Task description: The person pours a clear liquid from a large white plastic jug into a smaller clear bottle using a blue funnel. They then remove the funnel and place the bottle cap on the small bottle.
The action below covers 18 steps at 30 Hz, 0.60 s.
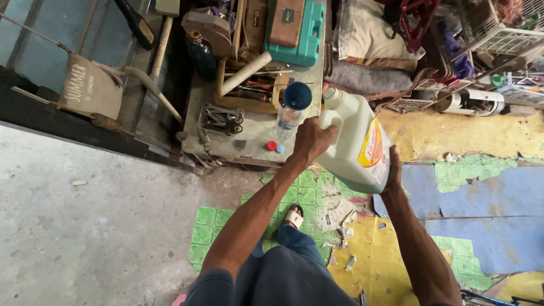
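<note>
**Both hands on a tilted jug above a funnel**

Grip first: the left hand (310,139) was clenched around the handle of a large pale plastic jug with a yellow and red label (354,148), while the right hand (392,168) was pressed flat under its base, grasping it from below. Between the two hands the jug was held in the air, tilted with its neck pointing toward a blue plastic funnel (297,95). That funnel sat in the mouth of a clear plastic bottle (287,120) standing upright on the cluttered grey desk (249,141). Just beside the bottle lay a small red cap (272,145). Farther back on the desk were a bunch of metal wrenches (221,120) and a teal plastic case (300,39).
</note>
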Available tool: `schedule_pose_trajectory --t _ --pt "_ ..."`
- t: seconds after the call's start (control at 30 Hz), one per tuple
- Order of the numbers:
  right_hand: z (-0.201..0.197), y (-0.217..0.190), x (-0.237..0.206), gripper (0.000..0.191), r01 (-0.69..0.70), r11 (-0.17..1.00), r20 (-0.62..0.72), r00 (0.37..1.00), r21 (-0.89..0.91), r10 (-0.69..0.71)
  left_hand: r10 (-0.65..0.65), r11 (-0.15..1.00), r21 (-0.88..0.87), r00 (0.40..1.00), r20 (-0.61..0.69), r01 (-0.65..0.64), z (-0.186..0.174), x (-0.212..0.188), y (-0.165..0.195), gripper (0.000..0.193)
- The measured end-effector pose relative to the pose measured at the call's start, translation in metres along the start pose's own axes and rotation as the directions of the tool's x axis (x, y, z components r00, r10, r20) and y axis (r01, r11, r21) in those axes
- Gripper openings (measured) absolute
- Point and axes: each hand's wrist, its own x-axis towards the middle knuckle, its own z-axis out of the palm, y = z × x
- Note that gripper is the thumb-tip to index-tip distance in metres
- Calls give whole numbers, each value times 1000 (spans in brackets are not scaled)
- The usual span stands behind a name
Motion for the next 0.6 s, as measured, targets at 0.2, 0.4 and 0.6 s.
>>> schedule_pose_trajectory --t 0.2,0.4,0.6 --pt "-7 2 -1 70 -37 999 -7 999 7 37 -9 1000 -26 1000 -2 9 2 4 -18 40" --pt "-5 0 -4 71 -92 995 -45 995 30 93 36 999 9 999 -29 -35 3 11 -32 39" --pt "5 -7 -7 72 -108 994 -80 991 -12 107 -38 999 -35 999 1 38 -3 12 -32 43"
